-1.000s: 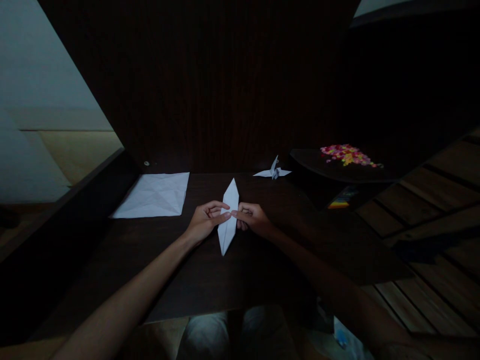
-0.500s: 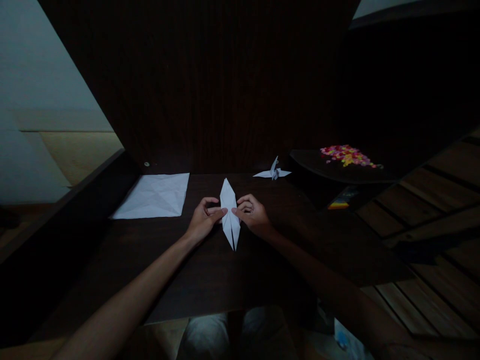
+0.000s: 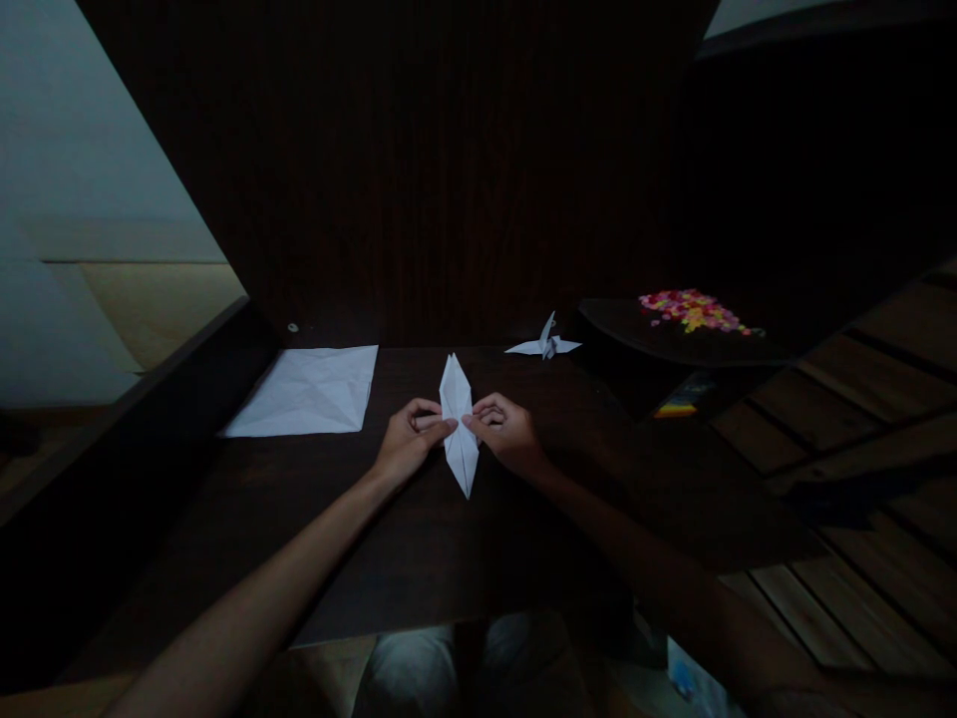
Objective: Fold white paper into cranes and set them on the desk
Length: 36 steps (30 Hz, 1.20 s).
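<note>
A long, diamond-shaped piece of folded white origami paper [image 3: 458, 399] stands out between my two hands over the dark desk. My left hand [image 3: 411, 436] pinches its left edge, thumb on the front face and fingers curled behind. On the right edge, my right hand [image 3: 506, 431] grips it the same way. The paper's top end shows two points side by side, and its lower end narrows to a tip with a thin seam up the middle. Beyond my right hand, a finished white paper crane [image 3: 547, 346] rests near the back panel.
Creased white sheets [image 3: 310, 391] lie at the left, beside the desk's raised side board [image 3: 142, 419]. To the right, a rounded dark shelf [image 3: 635, 334] bears a heap of small colourful pieces [image 3: 695, 310]. Slatted wood [image 3: 889, 399] extends at far right.
The two lower points of the folded paper have come together, while the top has parted slightly into two points. Both hands keep their pinch, with the left thumb a little further in.
</note>
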Tool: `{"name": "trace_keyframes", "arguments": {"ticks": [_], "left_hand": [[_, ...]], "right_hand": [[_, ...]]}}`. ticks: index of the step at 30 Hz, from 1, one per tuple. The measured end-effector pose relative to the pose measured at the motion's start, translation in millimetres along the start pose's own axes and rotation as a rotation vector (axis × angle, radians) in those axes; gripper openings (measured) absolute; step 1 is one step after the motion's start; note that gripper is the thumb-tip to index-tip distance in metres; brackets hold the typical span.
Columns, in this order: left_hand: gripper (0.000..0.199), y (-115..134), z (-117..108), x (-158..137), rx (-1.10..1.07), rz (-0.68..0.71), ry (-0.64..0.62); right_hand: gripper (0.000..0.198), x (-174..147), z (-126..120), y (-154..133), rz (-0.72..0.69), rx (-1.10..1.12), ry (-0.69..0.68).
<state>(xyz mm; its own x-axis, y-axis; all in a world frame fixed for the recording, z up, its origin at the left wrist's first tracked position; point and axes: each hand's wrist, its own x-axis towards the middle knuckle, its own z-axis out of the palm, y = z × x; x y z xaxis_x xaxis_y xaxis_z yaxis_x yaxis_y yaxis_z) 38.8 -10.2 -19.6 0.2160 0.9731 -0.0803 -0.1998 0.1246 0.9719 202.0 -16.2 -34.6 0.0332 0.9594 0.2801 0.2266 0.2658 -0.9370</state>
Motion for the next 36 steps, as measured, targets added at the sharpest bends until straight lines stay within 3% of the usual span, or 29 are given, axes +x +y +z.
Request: {"name": "trace_keyframes", "arguments": {"ticks": [13, 18, 28, 36], "left_hand": [[0.039, -2.4, 0.6, -0.9, 0.093, 0.047, 0.027], [0.035, -1.7, 2.2, -2.5, 0.137, 0.081, 0.012], [0.026, 0.2, 1.8, -2.0, 0.235, 0.190, 0.047], [0.028, 2.1, 2.5, -4.0, 0.296, 0.187, 0.028]], "right_hand": [[0.019, -3.9, 0.9, -6.2, -0.018, -0.067, -0.001], [0.015, -3.7, 0.1, -8.5, -0.088, -0.093, 0.008], [0.016, -5.4, 2.1, -8.3, -0.152, -0.045, 0.007], [0.013, -6.6, 3.1, -9.1, -0.189, -0.012, -0.009]]}}
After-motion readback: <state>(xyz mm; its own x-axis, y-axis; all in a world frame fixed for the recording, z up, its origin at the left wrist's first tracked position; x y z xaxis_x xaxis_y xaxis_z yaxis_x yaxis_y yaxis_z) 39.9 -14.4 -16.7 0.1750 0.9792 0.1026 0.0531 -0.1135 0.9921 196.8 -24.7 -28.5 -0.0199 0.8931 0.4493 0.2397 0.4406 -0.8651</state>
